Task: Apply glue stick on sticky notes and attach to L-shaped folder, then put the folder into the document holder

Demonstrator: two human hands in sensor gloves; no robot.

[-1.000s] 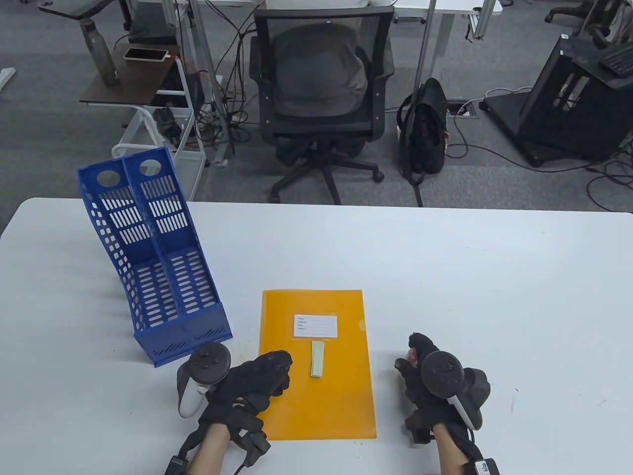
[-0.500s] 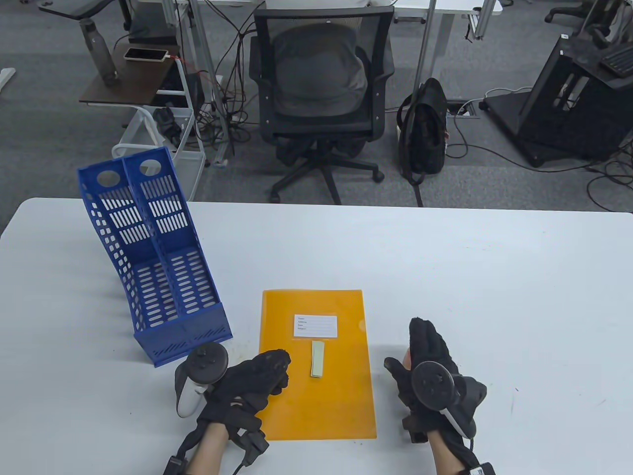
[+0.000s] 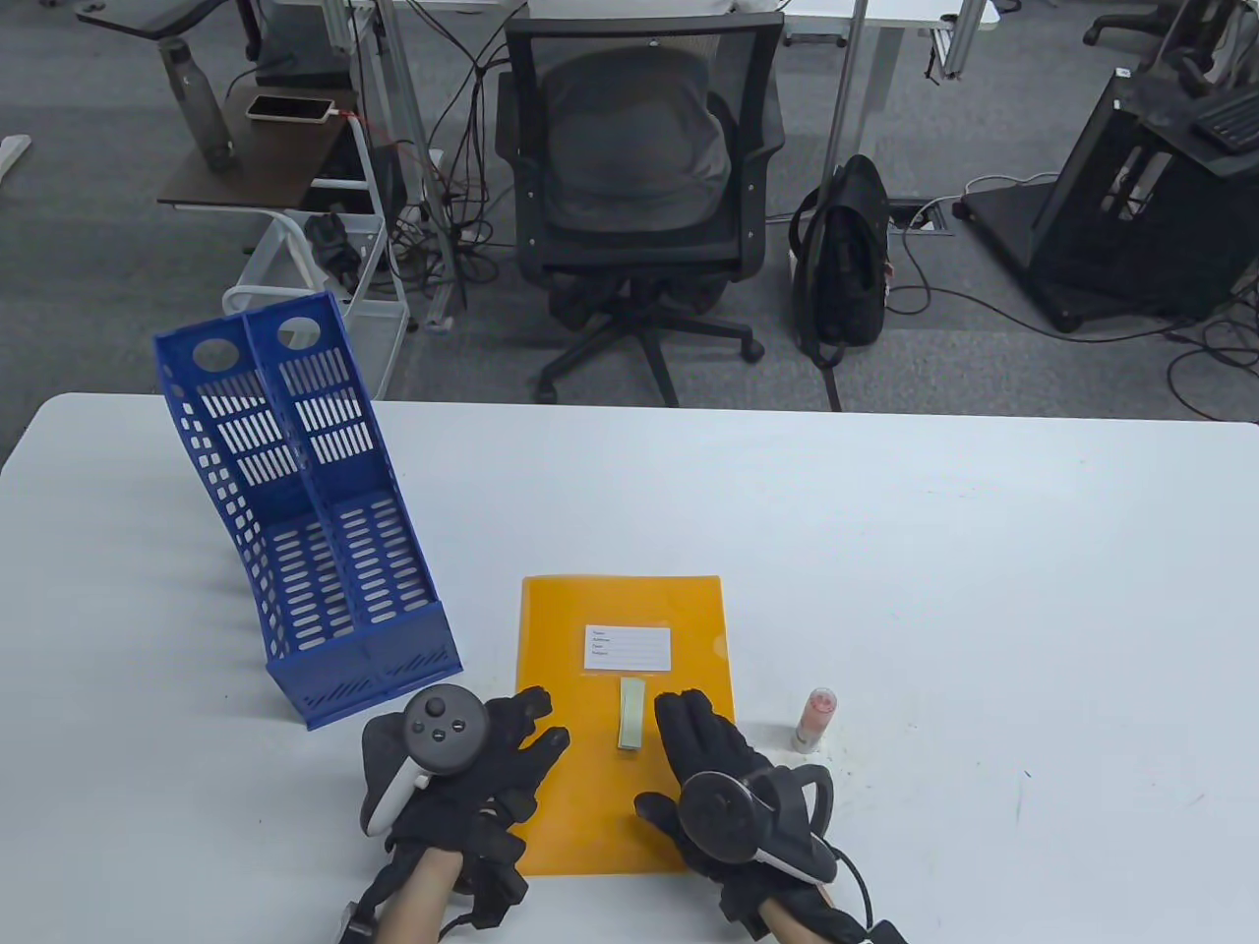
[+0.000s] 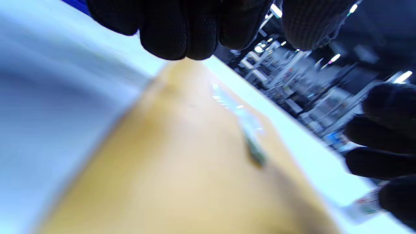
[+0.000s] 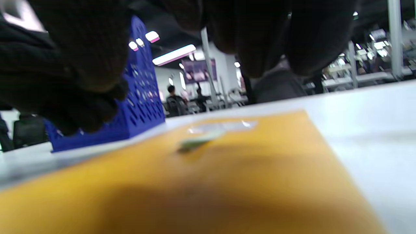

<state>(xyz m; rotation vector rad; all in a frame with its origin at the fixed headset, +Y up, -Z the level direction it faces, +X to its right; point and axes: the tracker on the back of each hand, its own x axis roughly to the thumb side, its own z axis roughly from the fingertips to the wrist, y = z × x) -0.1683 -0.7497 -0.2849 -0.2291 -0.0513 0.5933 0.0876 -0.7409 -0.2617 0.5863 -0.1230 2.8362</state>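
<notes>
- Orange L-shaped folder lies flat on the white table, near its front edge, with a white label toward its far end.
- Pale green sticky note lies on the folder just below the label, between the 2 hands.
- Left hand rests with straight fingers over the folder's left edge, gripping nothing.
- Right hand lies flat on the folder's right part, fingers straight, just beside the note.
- Glue stick stands on the table just right of the folder, apart from the right hand.
- Blue document holder with 2 slots stands left of the folder, both slots holding nothing.
</notes>
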